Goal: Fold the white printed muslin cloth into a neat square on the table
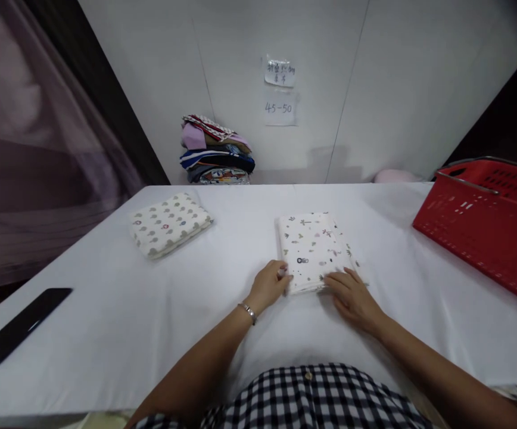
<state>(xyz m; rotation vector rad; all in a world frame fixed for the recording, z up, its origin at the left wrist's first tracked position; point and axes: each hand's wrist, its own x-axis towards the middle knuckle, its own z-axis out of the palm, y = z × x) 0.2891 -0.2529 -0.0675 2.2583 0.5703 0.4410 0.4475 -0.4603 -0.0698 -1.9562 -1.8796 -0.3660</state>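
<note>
A folded white cloth (314,247) with small printed palms, leaves and animals lies on the table before me. My left hand (268,285), wearing a ring and a metal bracelet, touches its near left edge; thumb and forefinger are a little apart. Across the near right corner rest the outstretched fingers of my right hand (354,298), its thumb lower by the near edge. Some cloth layers show along that edge. To the left sits a second folded white cloth (171,223) with grey-green tree shapes, apart from both hands.
A white-covered table (236,226) stretches out in front of me. At the right stands a red plastic basket (486,220) with a metal handle. A black flat object (21,328) lies left. Folded fabrics (217,149) are stacked by the back wall, beside paper signs (280,107).
</note>
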